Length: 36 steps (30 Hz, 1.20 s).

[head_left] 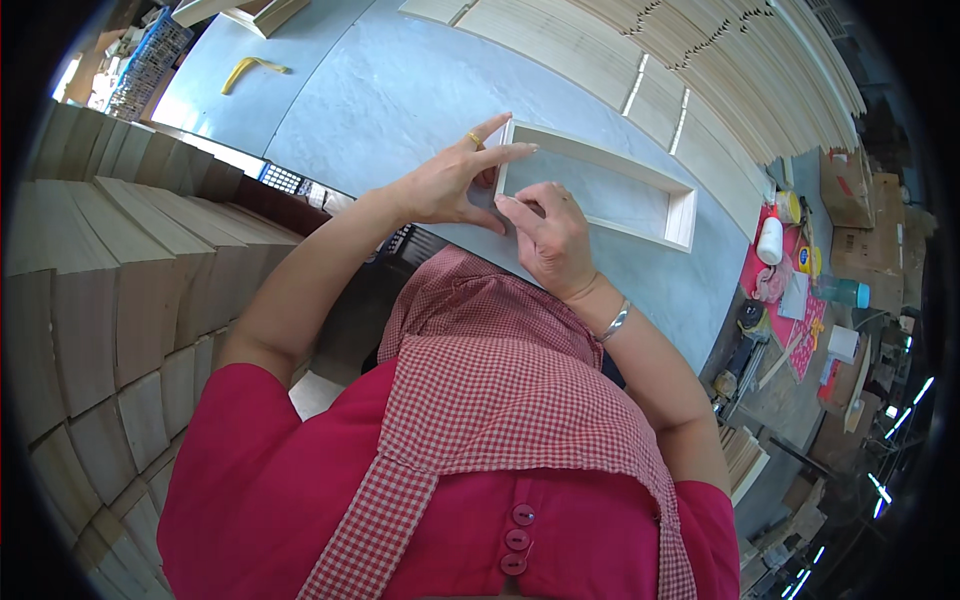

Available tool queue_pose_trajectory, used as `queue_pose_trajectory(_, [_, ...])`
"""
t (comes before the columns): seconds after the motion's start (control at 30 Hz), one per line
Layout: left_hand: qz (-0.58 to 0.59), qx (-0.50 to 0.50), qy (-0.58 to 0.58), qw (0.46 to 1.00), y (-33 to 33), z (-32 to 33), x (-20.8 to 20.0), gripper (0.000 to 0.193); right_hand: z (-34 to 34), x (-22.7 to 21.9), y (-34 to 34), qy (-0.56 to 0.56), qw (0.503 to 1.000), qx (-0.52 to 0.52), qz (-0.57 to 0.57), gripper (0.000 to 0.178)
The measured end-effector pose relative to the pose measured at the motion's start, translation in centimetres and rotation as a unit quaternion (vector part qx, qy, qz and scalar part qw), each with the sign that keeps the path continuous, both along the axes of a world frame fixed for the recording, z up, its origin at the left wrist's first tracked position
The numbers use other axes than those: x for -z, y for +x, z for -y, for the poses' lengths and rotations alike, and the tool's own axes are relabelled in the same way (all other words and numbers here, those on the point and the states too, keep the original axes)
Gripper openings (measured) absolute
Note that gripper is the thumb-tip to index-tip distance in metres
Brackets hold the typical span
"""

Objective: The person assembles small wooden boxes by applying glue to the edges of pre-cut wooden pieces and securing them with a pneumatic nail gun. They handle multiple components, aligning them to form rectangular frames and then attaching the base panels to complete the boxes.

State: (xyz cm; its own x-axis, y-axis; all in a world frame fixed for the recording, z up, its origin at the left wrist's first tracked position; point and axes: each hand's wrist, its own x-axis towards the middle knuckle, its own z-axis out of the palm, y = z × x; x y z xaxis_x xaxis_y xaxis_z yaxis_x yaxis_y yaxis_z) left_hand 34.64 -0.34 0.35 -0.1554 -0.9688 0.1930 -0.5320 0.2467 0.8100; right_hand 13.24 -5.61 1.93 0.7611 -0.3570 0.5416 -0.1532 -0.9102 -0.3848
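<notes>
A shallow, pale wooden frame (610, 155), long and rectangular, lies on the grey-blue marbled tabletop in front of me. My left hand (450, 180) spans its left short end. One finger reaches over the rim, another lies along the outside, and the thumb stretches toward the near left corner. A yellow ring is on one finger. My right hand (555, 240) is bent into a pinch at that same corner, thumb and forefinger pressed close together. What sits between those fingertips, if anything, is too small to make out. The right hand covers part of the frame's near side.
Stacked wooden strips (720, 60) and boards line the far side. A yellow curved tool (250, 70) lies at the far left, near a blue basket (150, 60). Wooden blocks (100, 280) are piled along my left. Bottles (770, 242) and cartons (865, 240) stand at right.
</notes>
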Motion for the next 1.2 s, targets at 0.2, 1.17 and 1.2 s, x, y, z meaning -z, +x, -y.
queue_pose_trajectory(0.2, [-0.01,0.0,0.011,1.0,-0.2,0.4,0.2,0.087,0.1,-0.4,-0.2,0.017,1.0,0.007,-0.016,0.03])
queue_pose_trajectory(1.17, [-0.041,-0.117,0.04,0.991,-8.7,1.2,-7.1,0.094,-4.0,-9.6,-28.6,0.259,0.77,0.556,0.173,0.03])
queue_pose_trajectory(1.2, [-0.036,-0.111,0.016,0.993,-8.8,1.3,-7.0,0.094,-5.1,-9.8,-26.7,0.269,0.771,0.547,0.187,0.028])
